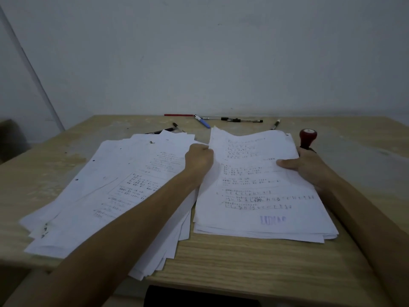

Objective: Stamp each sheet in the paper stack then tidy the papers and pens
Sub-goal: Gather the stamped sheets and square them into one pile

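Observation:
Two piles of printed sheets lie on the wooden table. The left pile (106, 196) is fanned out and untidy. The right pile (254, 196) is squarer, and its top sheet carries a blue stamp mark (272, 220) near the bottom. My left hand (199, 159) is closed on the upper left edge of the right pile's top sheet, which bows upward. My right hand (306, 166) grips the right edge of that pile, thumb on top. A red-handled stamp (307, 138) stands just behind my right hand; whether the hand touches it cannot be told.
Several pens lie scattered along the table's far edge: a red one (178, 115), a blue-and-white one (202, 121), black ones (242, 120) and one at the right (275, 124). More pens (164, 130) poke out behind the left pile. A wall stands close behind the table (221, 258).

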